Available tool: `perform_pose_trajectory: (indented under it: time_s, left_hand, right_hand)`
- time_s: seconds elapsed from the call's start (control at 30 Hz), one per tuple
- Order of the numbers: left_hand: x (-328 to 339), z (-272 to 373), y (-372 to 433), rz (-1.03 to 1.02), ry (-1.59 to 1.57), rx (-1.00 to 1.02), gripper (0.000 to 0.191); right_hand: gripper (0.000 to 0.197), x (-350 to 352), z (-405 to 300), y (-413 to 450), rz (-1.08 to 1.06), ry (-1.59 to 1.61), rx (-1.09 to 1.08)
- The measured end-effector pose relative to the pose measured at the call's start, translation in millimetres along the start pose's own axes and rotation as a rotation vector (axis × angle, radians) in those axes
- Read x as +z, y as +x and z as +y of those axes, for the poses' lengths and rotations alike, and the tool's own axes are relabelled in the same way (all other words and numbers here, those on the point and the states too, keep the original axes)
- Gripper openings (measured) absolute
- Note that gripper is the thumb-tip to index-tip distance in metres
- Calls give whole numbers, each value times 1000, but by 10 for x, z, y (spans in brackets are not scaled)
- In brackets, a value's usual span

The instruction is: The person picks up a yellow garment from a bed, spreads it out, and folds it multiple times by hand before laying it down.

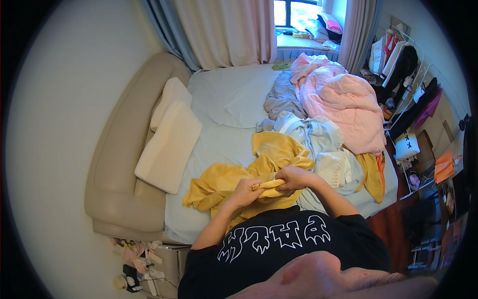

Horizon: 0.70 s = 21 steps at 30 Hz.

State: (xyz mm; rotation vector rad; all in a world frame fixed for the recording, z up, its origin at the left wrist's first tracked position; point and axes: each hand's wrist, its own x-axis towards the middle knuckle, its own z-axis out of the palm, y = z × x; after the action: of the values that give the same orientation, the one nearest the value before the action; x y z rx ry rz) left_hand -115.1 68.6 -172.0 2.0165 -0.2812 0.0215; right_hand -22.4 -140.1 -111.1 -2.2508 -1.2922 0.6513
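A large yellow cloth [220,183], perhaps a bedding cover, lies crumpled on the near part of the bed and rises to both hands. My left hand [246,192] grips its edge. About a hand's width away, my right hand [293,178] grips the same edge, and a folded strip of the fabric stretches between them. The fingertips are partly hidden in the cloth. Just beyond my right hand lie a rumpled pale blue cloth [312,130] and a white cloth [328,168].
A pink quilt [347,104] is heaped at the bed's right side, with a grey cloth [283,97] beside it. Two white pillows [173,149] rest against the beige headboard [112,168]. Clothes racks [407,93] line the right wall. A cluttered bedside table [164,265] stands at lower left.
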Motion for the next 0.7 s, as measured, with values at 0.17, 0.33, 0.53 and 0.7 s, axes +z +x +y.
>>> perform_pose_trajectory:
  time_s: [0.17,0.33,0.53,0.7]
  left_hand:
    - [-65,-29,-46,133,-89,31,14]
    - [-44,-72,23,162,-139,2,13]
    - [13,-114,63,151,-123,10,17]
    - [6,-120,66,178,-111,25,20]
  right_hand:
    - [28,69,296,-108,27,37,16]
    - [16,224,535,-186,359,638,5]
    - [21,241,337,-106,522,918,-25]
    - [19,207,273,-64,571,911,46]
